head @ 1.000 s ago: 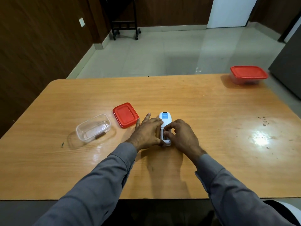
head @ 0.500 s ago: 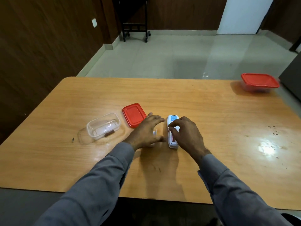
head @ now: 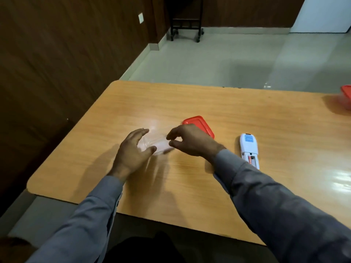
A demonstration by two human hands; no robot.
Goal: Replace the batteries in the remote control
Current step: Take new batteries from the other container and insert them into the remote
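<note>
White remote control [head: 249,149] lies face down mid-table, cover off, one battery showing; both hands, left hand [head: 131,151] and right hand [head: 190,142], fingers spread and empty, reach the clear plastic tub [head: 157,146] near the left edge.

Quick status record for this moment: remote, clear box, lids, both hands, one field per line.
remote: white remote control lies on the table, untouched, battery compartment open, one reddish battery visible inside
clear box: small clear container, lid off, blurred; contents cannot be told
loose lid: red lid lies flat beyond the right hand
left hand: left hand open, cupped at the container's left side
right hand: right hand at the container's right edge, fingers pinched close; grip unclear
far box: red-lidded container at the table's far right edge
</note>
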